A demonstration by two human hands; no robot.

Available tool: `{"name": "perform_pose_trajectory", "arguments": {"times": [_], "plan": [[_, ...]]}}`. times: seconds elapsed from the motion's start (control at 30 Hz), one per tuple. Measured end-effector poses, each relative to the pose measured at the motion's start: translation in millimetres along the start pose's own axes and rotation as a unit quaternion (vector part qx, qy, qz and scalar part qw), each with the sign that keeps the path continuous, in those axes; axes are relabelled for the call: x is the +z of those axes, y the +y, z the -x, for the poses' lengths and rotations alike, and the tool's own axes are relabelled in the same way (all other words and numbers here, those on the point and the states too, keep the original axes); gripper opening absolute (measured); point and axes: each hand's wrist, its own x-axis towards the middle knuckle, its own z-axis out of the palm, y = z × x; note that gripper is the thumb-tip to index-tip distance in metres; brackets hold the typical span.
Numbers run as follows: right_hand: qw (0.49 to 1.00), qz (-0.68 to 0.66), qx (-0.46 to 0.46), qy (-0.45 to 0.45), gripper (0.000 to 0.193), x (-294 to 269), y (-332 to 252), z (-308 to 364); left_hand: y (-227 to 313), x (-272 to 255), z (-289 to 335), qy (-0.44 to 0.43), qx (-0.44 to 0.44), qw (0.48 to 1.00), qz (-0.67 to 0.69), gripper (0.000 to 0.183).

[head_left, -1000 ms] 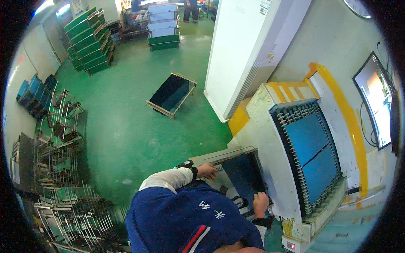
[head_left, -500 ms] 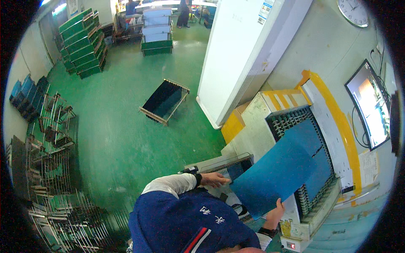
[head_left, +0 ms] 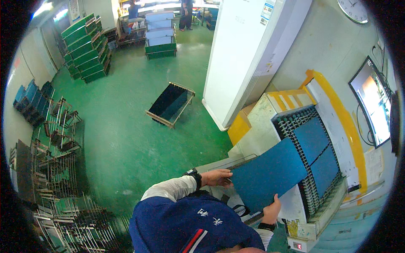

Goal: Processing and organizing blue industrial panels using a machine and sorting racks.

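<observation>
A blue rectangular sheet [head_left: 270, 173] is held between my two hands, slightly bowed. My left hand [head_left: 217, 177] grips its left edge near the corner, fingers partly under it. At its near right corner my right hand [head_left: 272, 210] is closed on the edge, thumb on top. Two more blue panels [head_left: 311, 135] lie beyond it on the roller conveyor [head_left: 310, 196] of a machine. The held sheet's far edge reaches over the nearest rollers. A dark strip, partly covered by the sheet, shows beneath it near my right hand.
A tall white cabinet [head_left: 240, 59] stands ahead beside a yellow box [head_left: 239, 126]. A rack of dark panels [head_left: 171, 105] sits on the green floor. Metal racks [head_left: 63, 168] line the left. Stacked green racks [head_left: 86, 48] stand farther back; a screen [head_left: 371, 101] hangs at right.
The blue sheet has come back toward me off the conveyor, uncovering rollers and the two panels. My left hand has closed on its left edge. The view has shifted slightly.
</observation>
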Motion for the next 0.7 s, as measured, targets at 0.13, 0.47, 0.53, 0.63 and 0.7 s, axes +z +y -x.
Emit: {"name": "perform_pose_trajectory", "arguments": {"times": [0.13, 0.47, 0.53, 0.63, 0.7], "plan": [[0.975, 0.209, -0.074, -0.034, 0.038, 5.7, -7.2, -1.0, 17.6, 18.5, 2.2, -0.005, 0.013, 1.000, -0.009, 0.028], [0.964, 0.192, -0.182, -0.018, 0.039, -6.3, -29.2, 12.7, 37.4, 37.5, -2.2, -0.008, 0.055, 0.998, 0.005, 0.026], [0.917, 0.300, -0.260, -0.045, 0.040, -19.8, -30.9, 19.2, 40.7, 40.5, -1.8, -0.005, 0.054, 0.998, 0.014, 0.024], [0.972, 0.160, -0.172, -0.014, 0.043, -17.6, -43.3, 34.1, 42.4, 45.0, -4.3, 0.025, 0.040, 0.999, 0.000, 0.024], [0.993, -0.015, -0.014, 0.120, 0.044, 10.0, -64.1, 59.7, 34.5, 38.0, -15.3, 0.009, 0.036, 0.999, 0.040, 0.024]]}}
